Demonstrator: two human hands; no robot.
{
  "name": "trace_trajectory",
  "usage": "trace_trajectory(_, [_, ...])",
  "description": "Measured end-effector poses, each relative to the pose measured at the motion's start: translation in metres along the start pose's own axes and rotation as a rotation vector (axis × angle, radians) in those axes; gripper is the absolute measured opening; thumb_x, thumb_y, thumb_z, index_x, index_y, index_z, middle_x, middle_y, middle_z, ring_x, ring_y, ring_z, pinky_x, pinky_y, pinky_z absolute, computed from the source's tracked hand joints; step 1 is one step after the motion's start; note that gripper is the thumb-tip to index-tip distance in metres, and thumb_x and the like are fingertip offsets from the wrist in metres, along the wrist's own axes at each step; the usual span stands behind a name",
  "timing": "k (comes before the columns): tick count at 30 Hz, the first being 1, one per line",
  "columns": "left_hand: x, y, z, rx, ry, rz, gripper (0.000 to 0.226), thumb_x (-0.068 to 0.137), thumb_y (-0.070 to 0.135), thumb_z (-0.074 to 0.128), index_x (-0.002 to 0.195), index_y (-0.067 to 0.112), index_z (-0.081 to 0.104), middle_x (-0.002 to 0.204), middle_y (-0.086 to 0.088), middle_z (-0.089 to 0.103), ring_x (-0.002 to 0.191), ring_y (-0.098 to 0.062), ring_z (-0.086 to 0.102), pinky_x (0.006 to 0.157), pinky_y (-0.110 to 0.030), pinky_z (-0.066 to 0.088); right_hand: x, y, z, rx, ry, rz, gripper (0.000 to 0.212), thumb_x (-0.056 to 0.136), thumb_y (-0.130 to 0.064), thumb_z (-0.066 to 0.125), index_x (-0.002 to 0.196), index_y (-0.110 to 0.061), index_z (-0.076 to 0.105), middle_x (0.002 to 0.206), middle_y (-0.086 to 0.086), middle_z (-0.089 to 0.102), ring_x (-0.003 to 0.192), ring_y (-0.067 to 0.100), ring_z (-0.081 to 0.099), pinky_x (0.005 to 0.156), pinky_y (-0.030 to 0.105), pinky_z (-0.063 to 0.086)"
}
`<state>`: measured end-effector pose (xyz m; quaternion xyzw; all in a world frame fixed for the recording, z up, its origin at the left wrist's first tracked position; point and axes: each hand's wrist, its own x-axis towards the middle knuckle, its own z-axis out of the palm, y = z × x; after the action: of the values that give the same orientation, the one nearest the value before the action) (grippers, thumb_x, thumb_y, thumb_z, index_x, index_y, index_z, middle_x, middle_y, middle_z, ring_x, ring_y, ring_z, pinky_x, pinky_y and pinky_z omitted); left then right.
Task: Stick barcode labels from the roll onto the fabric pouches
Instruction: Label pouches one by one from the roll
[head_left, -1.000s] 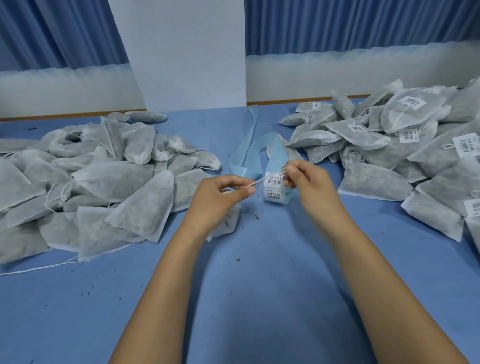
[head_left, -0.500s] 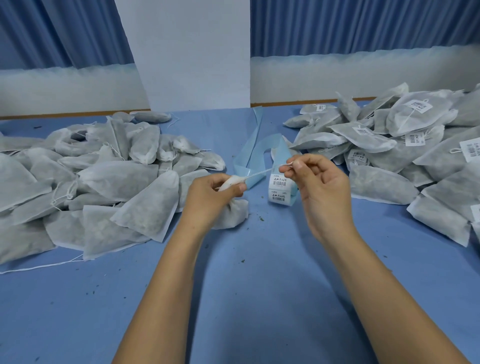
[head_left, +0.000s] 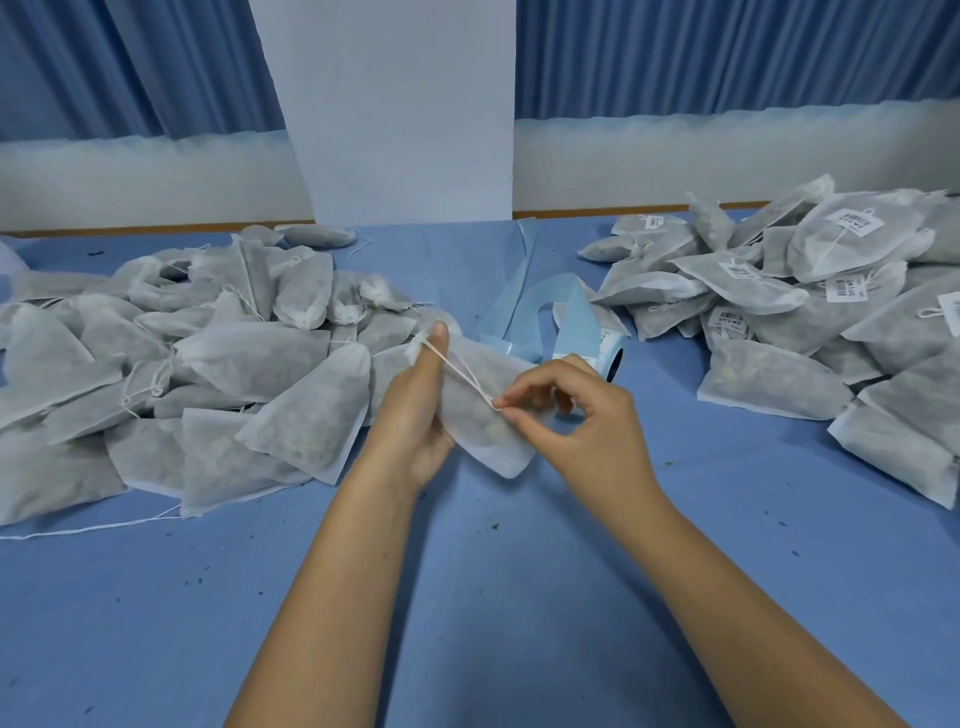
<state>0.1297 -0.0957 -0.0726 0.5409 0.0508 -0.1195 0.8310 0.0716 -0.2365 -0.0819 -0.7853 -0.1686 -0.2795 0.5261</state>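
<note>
Hands mid-counter: L hand grips pouch w/ no label visible, R hand pinches its drawstring; label roll at 12, labelled pile at 2 done, unlabelled pile at 9 left, approx half to go.

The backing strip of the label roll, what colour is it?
The backing strip is plain light blue, shown best in the head view.

left hand gripping pouch, right hand pinching its drawstring
</note>
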Motion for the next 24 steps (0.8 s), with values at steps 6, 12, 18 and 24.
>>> trace_trajectory(6, [-0.009,0.013,0.0,-0.237,-0.289,-0.104,0.013,0.088,0.006,0.037,0.097,0.006,0.046,0.085,-0.011,0.05,0.09,-0.029,0.052,0.089,-0.036,0.044,0.002,0.004,-0.001,0.002,0.097,0.181,0.031,0.073,0.002,0.074,0.075,-0.028,0.065,0.081,-0.012,0.062,0.087,0.012,0.059,0.082,0.012,0.042])
trace_trajectory(12, [-0.012,0.005,0.006,0.084,-0.417,0.111,0.038,0.079,-0.006,0.065,0.114,-0.007,0.051,0.103,-0.026,0.059,0.104,-0.038,0.059,0.094,-0.041,0.051,0.003,0.006,-0.003,0.055,0.112,0.191,0.022,0.077,0.007,0.067,0.077,-0.015,0.065,0.08,-0.004,0.068,0.088,0.02,0.063,0.088,0.038,0.051])
trace_trajectory(18, [-0.006,-0.004,0.008,0.295,0.035,0.322,0.025,0.083,0.005,0.068,0.108,0.004,0.063,0.1,-0.012,0.07,0.097,-0.029,0.065,0.087,-0.038,0.051,0.005,0.006,-0.003,-0.041,0.1,0.163,0.018,0.077,0.005,0.069,0.076,-0.012,0.065,0.08,-0.003,0.064,0.076,0.013,0.059,0.074,0.021,0.048])
trace_trajectory(24, [0.005,-0.004,-0.001,0.503,0.414,0.582,0.065,0.079,0.019,0.078,0.134,0.027,0.046,0.106,0.011,0.064,0.091,0.014,0.057,0.077,-0.004,0.042,0.011,0.028,-0.038,-0.375,0.244,0.567,0.023,0.078,-0.04,0.073,0.085,-0.026,0.055,0.085,-0.017,0.06,0.073,0.009,0.053,0.066,0.031,0.042])
